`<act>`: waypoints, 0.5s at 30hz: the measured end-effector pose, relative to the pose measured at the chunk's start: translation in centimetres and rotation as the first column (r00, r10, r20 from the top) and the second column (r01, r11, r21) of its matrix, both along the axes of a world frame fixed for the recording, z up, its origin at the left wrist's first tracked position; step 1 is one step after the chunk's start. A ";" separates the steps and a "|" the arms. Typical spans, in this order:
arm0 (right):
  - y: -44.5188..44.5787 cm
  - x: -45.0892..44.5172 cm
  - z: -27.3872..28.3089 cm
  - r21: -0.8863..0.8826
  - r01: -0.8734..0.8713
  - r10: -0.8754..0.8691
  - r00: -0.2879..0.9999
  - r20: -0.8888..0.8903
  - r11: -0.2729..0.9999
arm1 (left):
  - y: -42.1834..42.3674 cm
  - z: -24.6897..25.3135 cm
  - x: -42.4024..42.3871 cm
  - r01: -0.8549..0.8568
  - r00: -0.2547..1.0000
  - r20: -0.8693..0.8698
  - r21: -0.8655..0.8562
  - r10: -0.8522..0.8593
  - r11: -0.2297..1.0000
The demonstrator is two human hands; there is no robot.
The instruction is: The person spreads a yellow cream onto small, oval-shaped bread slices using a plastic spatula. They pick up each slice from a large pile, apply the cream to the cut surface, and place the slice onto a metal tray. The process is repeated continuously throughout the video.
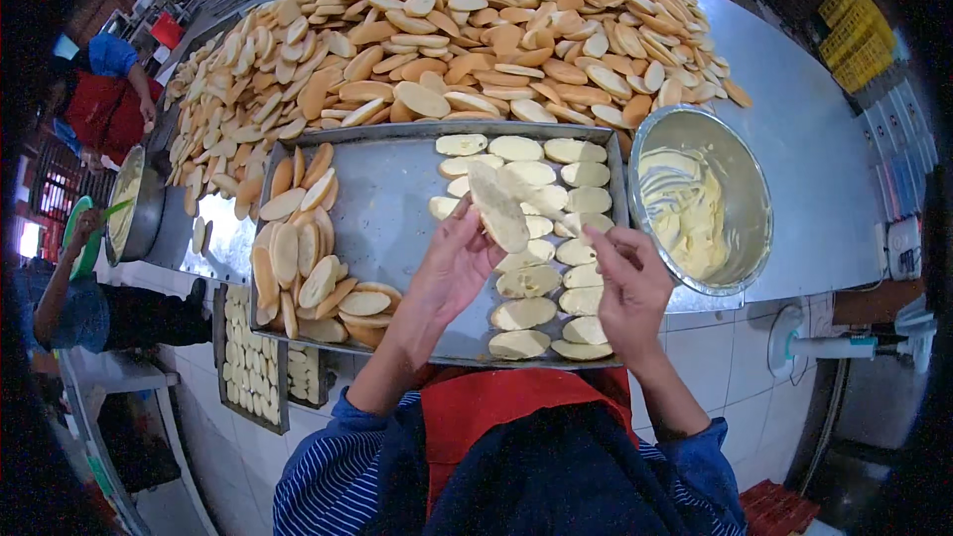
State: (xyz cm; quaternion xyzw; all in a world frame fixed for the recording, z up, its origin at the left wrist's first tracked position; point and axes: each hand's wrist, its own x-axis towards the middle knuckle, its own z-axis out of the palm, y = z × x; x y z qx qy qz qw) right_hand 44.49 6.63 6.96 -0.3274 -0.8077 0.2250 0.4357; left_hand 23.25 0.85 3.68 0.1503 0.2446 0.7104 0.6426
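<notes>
My left hand (456,257) grips an oval bread slice (497,210) by its lower left edge, above a metal baking tray (380,238). Close by on the right, my right hand (633,268) pinches the handle of a spreader, whose blurred blade (547,197) is near the slice's face. Rows of cream-coated slices (523,315) lie along the tray's right part; a loose stack of plain slices (285,253) fills its left end. Just right of the tray stands a steel bowl (756,238) with pale yellow cream (689,216) in it.
A big heap of bread slices (476,52) covers the metal table (804,164) behind the tray. At left, two co-workers (100,100) are near another bowl (145,205). Filled trays (252,361) sit lower left. Yellow crates (856,37) and a fan (789,342) are at right.
</notes>
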 end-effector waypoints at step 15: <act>0.2 1.0 1.1 0.351 -0.103 -0.014 0.949 0.314 0.931 | -0.2 -1.6 -1.0 -0.058 0.996 0.067 -0.014 0.059 0.998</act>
